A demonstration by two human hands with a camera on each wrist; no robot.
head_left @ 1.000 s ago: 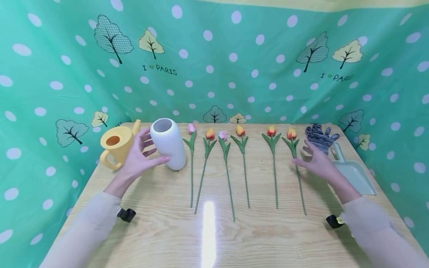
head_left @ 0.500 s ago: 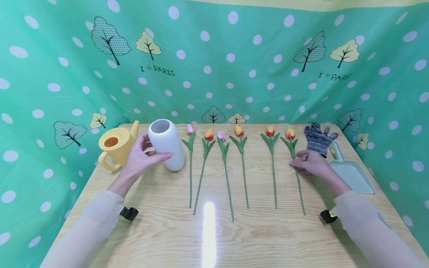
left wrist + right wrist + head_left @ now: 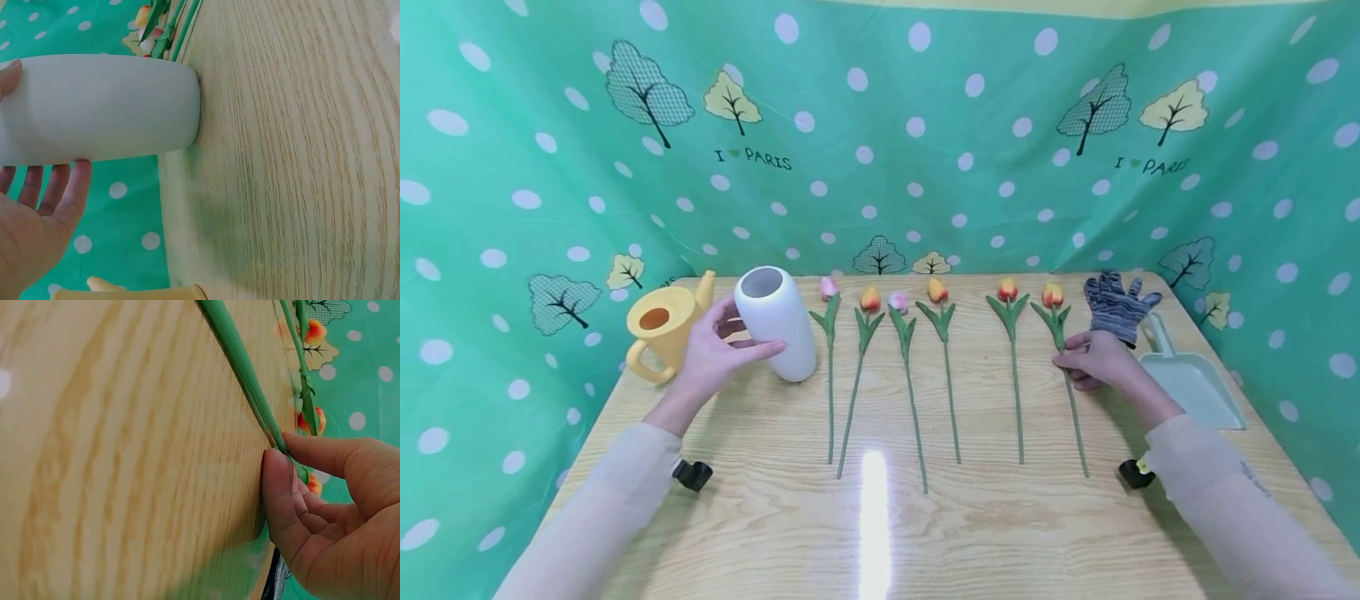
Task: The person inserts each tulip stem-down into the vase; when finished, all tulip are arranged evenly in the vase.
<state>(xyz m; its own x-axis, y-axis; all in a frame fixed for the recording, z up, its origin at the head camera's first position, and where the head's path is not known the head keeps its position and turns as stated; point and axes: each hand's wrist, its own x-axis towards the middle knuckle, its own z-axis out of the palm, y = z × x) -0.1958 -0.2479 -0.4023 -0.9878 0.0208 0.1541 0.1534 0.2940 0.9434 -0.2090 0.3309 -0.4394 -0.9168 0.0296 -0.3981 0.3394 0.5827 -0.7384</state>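
A tall white vase [image 3: 786,333] stands upright on the wooden table, left of centre. My left hand [image 3: 707,354] holds it with the thumb at the front and the fingers at its left side. In the left wrist view, the thumb and fingertips touch opposite sides of the vase [image 3: 106,109]. At the right, my right hand [image 3: 1101,360] pinches the stem of the rightmost red-and-yellow tulip [image 3: 1052,295], just below its leaves. The right wrist view shows the green stem [image 3: 240,359] between thumb and index finger; the stem lies close to the tabletop.
Several other tulips [image 3: 909,333], pink and red-and-yellow, lie in a row between the hands. A yellow watering can [image 3: 662,321] is left of the vase. A striped glove [image 3: 1118,308] and a pale dustpan [image 3: 1195,387] lie at the right. Polka-dot cloth [image 3: 917,183] hangs behind.
My right hand has moved down to the rightmost tulip and its fingers have closed on the stem. The left hand has drawn its thumb and fingers onto the vase, which stays in place.
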